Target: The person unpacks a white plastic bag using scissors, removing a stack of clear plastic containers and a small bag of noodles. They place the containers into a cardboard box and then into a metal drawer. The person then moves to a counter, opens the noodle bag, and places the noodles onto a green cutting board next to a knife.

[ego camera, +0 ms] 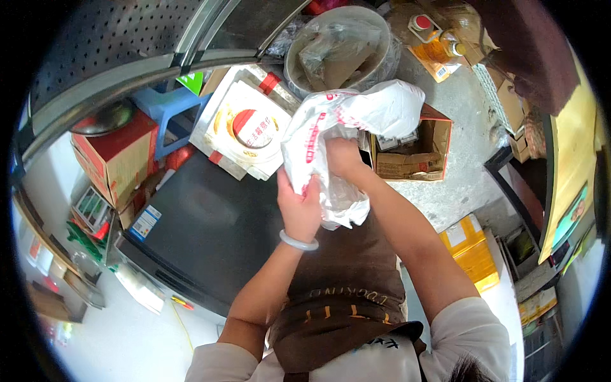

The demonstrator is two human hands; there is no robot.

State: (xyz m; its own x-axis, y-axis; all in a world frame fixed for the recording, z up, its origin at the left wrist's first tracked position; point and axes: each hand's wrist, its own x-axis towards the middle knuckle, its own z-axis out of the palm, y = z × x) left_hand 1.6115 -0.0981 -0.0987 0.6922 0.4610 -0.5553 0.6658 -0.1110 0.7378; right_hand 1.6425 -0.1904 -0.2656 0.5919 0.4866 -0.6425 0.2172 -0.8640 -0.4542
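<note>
A white plastic carrier bag [310, 136] with red print hangs in front of my body. My left hand [300, 205], with a pale bangle [298, 241] on its wrist, grips the bag's side near the mouth. Into the bag's opening goes my right hand [342, 156]; its fingertips are hidden by the plastic, so whether they hold anything does not show. The upper part of the bag bulges to the right, and its contents are not visible. Below the hands is my brown apron [348, 267].
Left of me is a black flat-topped appliance [215, 229], with a white printed box [224, 114] at its far end. Ahead stand a plastic-lined bucket [291, 71] and an open cardboard box [437, 143]. A yellow-taped parcel [477, 258] and a blue stool [164, 102] flank the space.
</note>
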